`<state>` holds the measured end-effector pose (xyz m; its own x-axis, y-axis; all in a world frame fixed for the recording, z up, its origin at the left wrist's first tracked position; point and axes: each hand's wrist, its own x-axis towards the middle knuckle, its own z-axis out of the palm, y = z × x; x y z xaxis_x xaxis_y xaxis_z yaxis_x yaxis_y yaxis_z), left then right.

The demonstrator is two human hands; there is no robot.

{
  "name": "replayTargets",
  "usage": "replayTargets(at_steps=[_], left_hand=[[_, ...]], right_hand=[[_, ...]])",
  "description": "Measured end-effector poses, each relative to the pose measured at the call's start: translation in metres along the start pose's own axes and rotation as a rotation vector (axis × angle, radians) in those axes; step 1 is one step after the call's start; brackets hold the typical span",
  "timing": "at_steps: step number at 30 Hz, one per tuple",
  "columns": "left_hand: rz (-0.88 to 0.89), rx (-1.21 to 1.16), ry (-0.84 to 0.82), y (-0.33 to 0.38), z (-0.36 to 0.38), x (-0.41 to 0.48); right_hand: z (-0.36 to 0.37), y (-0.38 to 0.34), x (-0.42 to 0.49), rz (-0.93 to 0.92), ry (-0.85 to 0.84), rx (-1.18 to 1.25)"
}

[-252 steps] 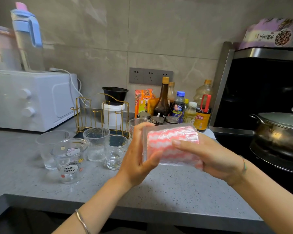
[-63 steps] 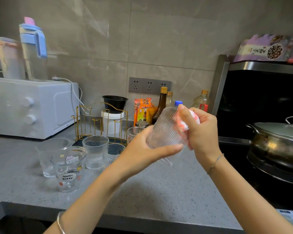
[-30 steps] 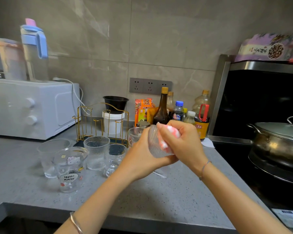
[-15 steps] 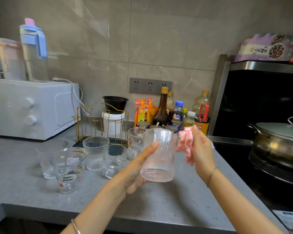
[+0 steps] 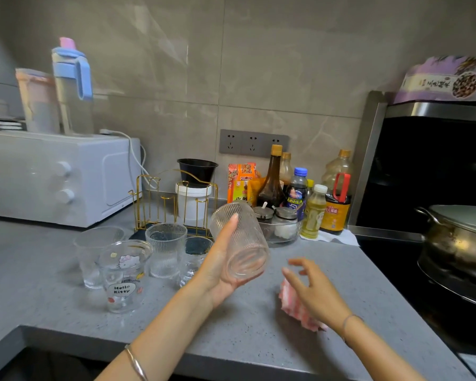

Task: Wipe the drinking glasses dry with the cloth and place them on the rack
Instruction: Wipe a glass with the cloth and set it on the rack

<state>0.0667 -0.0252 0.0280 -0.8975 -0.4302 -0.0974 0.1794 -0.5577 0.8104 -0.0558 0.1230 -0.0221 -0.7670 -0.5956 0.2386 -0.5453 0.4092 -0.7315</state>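
At the near edge of the grey countertop [image 5: 248, 345] a bare strip is seen, and the pink-striped cloth [image 5: 296, 309] is now laid on it, well in from the edge. Half a second ago the cloth was bunched in the right hand [image 5: 318, 294]. Now that hand is held over it with fingers spread and nothing gripped, though whether the palm still brushes the cloth cannot be told.

The ribbed glass [image 5: 242, 243], upright a moment ago, is now tipped with its base toward the viewer. It is clasped from the left side by the left hand [image 5: 217, 273], fingers wrapped along its wall. Wiping of this glass is judged finished, and racking is taken as the step in hand.

Farther back, four other glasses are stood in a cluster, the Hello Kitty glass [image 5: 124, 276] nearest, between the held glass and the gold wire rack [image 5: 173, 204]. No glass is seen on the rack's pegs. The held glass probably has to be carried over the cluster, not through it. A glass bowl [image 5: 282, 233] is close on its right, so little room is left there.
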Motion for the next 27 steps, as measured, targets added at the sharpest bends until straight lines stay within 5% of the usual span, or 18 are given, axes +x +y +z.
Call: replayTargets(at_steps=[3, 7, 15, 21, 27], left_hand=[[0.045, -0.064, 0.037, 0.011, 0.004, 0.004], [0.128, -0.016, -0.011, 0.023, 0.004, 0.009], [0.189, 0.164, 0.084, 0.054, -0.01, 0.03], [0.22, 0.411, 0.053, 0.107, -0.027, 0.039], [0.493, 0.974, 0.355, 0.18, -0.108, 0.069]], right_hand=[[-0.003, -0.057, -0.017, -0.209, 0.099, 0.326], [0.007, -0.109, -0.018, -0.305, -0.002, 0.505], [0.033, -0.157, 0.024, -0.171, 0.067, 0.703], [0.021, -0.182, 0.083, -0.237, 0.128, 0.632], [0.022, -0.23, 0.172, -0.343, 0.119, 0.297]])
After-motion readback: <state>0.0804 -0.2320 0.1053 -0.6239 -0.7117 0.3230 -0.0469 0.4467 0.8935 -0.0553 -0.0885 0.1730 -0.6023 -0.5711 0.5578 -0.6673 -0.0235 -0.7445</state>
